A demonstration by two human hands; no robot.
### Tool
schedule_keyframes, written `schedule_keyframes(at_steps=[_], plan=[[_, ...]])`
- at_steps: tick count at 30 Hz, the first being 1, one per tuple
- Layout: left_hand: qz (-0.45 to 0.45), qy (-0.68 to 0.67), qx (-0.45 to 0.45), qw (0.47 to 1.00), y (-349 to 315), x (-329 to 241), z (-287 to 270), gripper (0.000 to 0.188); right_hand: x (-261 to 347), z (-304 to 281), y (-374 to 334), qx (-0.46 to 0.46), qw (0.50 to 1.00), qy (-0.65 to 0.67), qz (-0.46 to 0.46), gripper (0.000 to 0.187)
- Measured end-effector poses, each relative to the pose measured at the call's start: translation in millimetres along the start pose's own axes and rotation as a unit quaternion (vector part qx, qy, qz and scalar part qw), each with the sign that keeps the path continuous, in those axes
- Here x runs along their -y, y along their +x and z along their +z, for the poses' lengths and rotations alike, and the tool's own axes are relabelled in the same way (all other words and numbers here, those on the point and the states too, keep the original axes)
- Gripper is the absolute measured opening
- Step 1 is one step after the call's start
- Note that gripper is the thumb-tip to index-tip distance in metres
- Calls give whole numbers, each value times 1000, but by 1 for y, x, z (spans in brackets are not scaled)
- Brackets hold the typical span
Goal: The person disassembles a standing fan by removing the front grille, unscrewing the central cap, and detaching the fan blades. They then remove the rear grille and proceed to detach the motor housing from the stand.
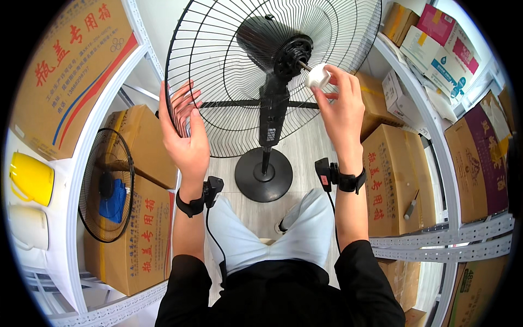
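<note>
A black pedestal fan stands in front of me, its round wire grille (218, 60) tilted at the top of a dark post (272, 114). My left hand (185, 131) holds the grille's left rim, with the fingers showing through the wires and the thumb apart from them. At the hub (294, 54), a thin metal shaft (305, 66) sticks out. Between the thumb and fingers of my right hand (343, 103) is a white plastic nut (317, 76), at the tip of the shaft. How far it sits on the shaft I cannot tell.
The fan's round black base (263, 174) rests on the floor before my legs. On the left, a second wire grille (87, 185) with a blue item leans against cartons (139, 234) by a white shelf. A yellow jug (31, 179) stands there. Cartons (392, 174) fill the right side.
</note>
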State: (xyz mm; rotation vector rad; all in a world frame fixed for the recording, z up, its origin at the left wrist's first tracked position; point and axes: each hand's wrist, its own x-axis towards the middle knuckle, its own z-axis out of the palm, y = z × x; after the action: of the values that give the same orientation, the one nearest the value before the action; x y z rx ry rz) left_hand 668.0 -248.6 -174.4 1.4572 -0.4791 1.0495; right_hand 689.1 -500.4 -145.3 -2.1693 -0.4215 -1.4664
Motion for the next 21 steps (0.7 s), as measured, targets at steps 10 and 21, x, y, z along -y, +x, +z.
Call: schedule_keyframes(at_steps=[10,21], plan=[[-2,2,0,1000,0,-1,-1,60,1,0,-1,3,1000,-16,-9,28],[-1,3,-4,1000,1,0,1,60,-2,-2,-1,28,999,-19,32,30]])
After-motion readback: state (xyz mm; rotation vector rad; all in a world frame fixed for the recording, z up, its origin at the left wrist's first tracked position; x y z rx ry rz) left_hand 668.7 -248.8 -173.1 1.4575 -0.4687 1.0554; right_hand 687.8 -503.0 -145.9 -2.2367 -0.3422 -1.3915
